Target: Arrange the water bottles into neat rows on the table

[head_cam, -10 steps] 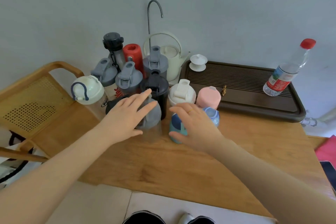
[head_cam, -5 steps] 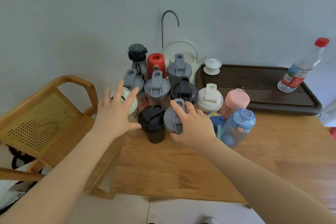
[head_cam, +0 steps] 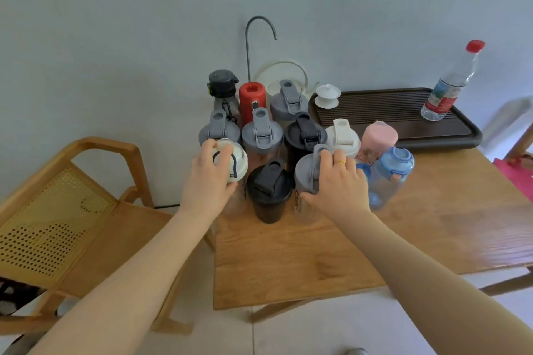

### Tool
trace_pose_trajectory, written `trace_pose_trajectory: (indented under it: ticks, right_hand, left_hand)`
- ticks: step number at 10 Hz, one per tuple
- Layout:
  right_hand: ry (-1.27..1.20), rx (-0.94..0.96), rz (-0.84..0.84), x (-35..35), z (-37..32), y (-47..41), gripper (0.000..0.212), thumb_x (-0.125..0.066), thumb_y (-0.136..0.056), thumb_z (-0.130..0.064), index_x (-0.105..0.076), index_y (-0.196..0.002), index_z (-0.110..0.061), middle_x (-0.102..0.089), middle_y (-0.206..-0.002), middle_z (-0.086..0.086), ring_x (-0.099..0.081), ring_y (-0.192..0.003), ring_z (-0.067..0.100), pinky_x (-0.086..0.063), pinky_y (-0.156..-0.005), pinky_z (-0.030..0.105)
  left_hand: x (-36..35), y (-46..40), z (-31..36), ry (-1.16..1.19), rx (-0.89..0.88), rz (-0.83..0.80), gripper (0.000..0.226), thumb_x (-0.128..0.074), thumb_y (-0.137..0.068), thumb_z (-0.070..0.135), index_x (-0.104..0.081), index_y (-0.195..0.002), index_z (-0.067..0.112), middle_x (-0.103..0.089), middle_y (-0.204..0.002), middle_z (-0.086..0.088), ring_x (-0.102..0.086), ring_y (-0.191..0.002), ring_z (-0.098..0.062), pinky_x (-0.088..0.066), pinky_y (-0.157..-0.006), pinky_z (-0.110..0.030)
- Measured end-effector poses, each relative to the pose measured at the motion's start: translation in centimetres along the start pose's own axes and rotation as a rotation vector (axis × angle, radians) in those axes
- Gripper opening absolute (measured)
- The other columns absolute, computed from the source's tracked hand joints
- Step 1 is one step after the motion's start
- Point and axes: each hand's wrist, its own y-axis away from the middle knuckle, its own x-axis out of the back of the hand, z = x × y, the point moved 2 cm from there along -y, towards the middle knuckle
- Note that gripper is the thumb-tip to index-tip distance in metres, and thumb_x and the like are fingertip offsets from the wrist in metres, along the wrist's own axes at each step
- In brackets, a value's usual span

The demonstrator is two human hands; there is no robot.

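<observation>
Several water bottles stand clustered at the back left of the wooden table (head_cam: 346, 245). My left hand (head_cam: 209, 181) grips the white-lidded bottle (head_cam: 238, 163) at the cluster's left front corner. My right hand (head_cam: 336, 184) holds the grey-lidded bottle (head_cam: 305, 179) in the front row. A black shaker (head_cam: 269, 190) stands between the two. To the right are a clear blue bottle (head_cam: 395, 170), a pink bottle (head_cam: 379, 137) and a white-lidded bottle (head_cam: 341, 140). Behind stand a black-lidded bottle (head_cam: 302, 135), grey-lidded bottles (head_cam: 261, 135) and a red bottle (head_cam: 252, 98).
A dark tea tray (head_cam: 432, 135) lies at the back right with a red-capped plastic bottle (head_cam: 448, 86) and a white lidded cup (head_cam: 328, 95). A white kettle (head_cam: 272, 78) with a curved spout sits by the wall. A wooden cane chair (head_cam: 66, 216) stands left of the table.
My left hand moved from the air onto the white-lidded bottle and closed on it. My right hand stayed on the grey-lidded bottle. The view shifted left and pulled back.
</observation>
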Motion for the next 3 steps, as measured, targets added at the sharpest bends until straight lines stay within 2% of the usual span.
trace_pose_trajectory:
  ticks: [2,3]
  right_hand:
    - [-0.050,-0.021,-0.041,0.22,-0.25,-0.37,0.081,-0.068,-0.074,-0.049,-0.028,-0.133,-0.011,-0.041,-0.130,0.013,-0.043,-0.119,0.033,-0.045,-0.090,0.041]
    - [-0.015,-0.026,-0.057,0.36,-0.02,-0.14,0.088,-0.066,-0.072,-0.057,-0.024,-0.136,-0.014,-0.039,-0.134,0.014,-0.042,-0.122,0.033,-0.044,-0.093,0.042]
  left_hand:
    - [0.04,-0.28,-0.81,0.041,0.024,-0.023,0.062,-0.071,-0.075,0.021,-0.036,-0.125,0.012,-0.036,-0.134,-0.017,-0.049,-0.111,-0.034,-0.051,-0.080,-0.033]
    - [0.10,-0.26,-0.87,0.031,0.026,-0.024,0.071,-0.070,-0.076,0.026,-0.029,-0.133,0.015,-0.034,-0.137,-0.017,-0.045,-0.116,-0.034,-0.047,-0.089,-0.037]
